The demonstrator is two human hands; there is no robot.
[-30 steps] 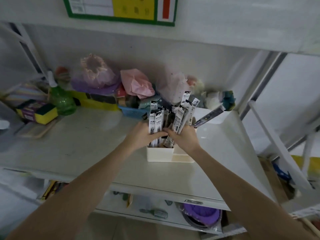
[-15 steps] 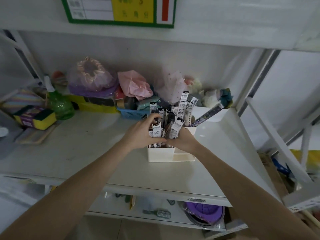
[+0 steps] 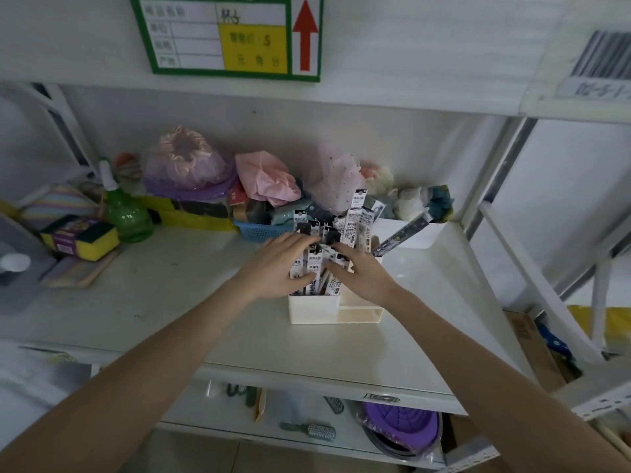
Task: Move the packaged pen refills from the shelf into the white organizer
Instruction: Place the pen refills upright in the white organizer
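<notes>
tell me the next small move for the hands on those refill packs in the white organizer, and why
Probably press the black-and-white packaged pen refills down and gather them upright. They stand in the white plastic organizer but fan out unevenly, and one dark pack leans far right. The left hand and right hand already rest on the bundle with fingers spread.

Green bottle (image 3: 127, 213), sponge (image 3: 82, 236), blue basket (image 3: 261, 231).

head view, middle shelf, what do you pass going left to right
yellow-and-green sponge pack → green plastic spray bottle → crumpled pink wrap → left hand → right hand → dark pen refill pack leaning right
</notes>
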